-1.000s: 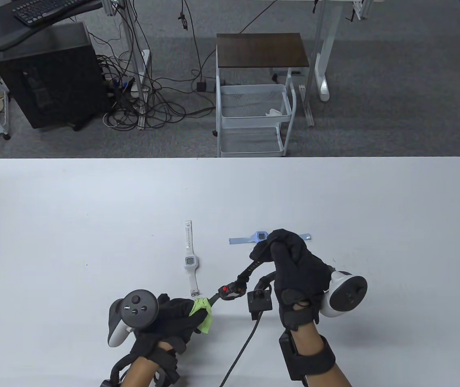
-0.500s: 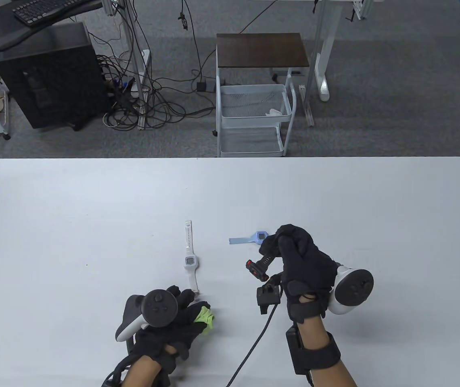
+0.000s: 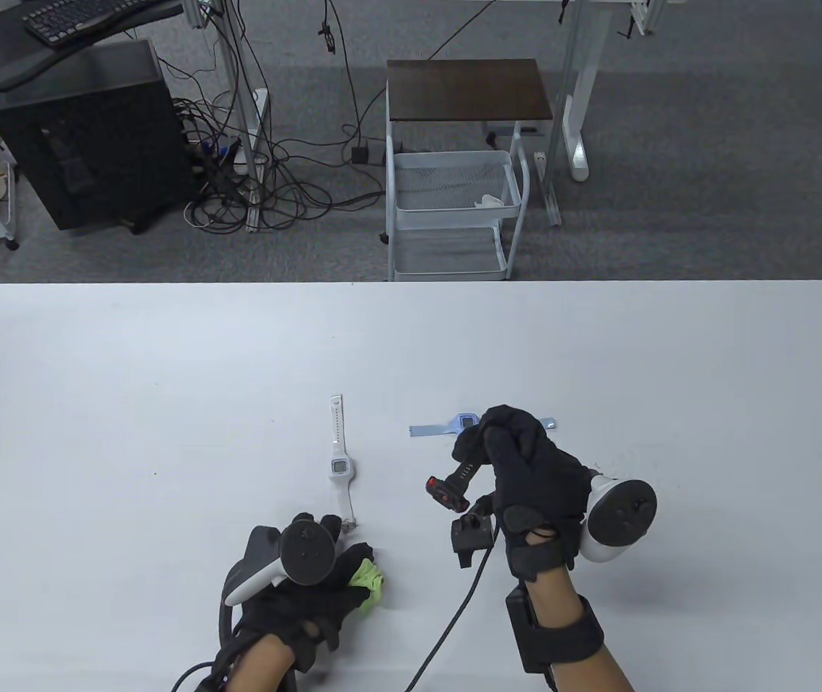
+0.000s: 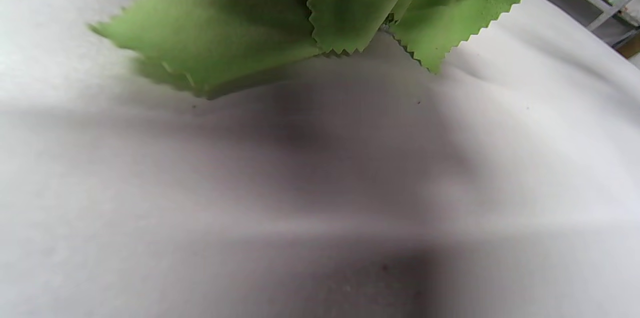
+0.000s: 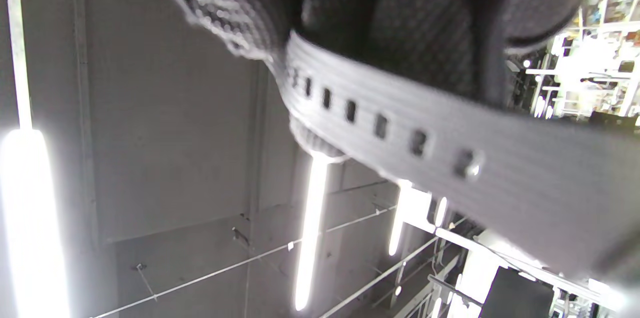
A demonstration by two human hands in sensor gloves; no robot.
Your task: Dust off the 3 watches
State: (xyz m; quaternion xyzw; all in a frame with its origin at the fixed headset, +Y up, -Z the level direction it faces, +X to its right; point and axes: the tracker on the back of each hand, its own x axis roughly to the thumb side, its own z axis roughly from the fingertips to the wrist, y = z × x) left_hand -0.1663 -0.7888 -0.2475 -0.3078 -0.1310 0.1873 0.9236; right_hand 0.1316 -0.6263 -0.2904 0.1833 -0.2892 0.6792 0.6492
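My right hand (image 3: 508, 450) pinches the strap of a black watch with red buttons (image 3: 447, 490) and holds it just above the table; its perforated strap (image 5: 390, 127) fills the right wrist view. The blue watch (image 3: 447, 427) lies flat behind that hand, partly hidden by it. A white watch (image 3: 339, 465) lies lengthwise at the middle. My left hand (image 3: 324, 569) rests near the front edge, fingers bunching a green cloth (image 3: 370, 580), whose zigzag edge (image 4: 280, 17) hangs over the table in the left wrist view.
The white table (image 3: 130, 404) spreads wide on both sides. A black cable (image 3: 454, 613) runs from my right wrist camera toward the front edge. Beyond the table stand a white wire cart (image 3: 454, 209) and a black computer case (image 3: 86, 137).
The black watch has come away from the cloth: my right hand lifted it up and back by the strap. My left hand drew the cloth slightly right and down onto the table.
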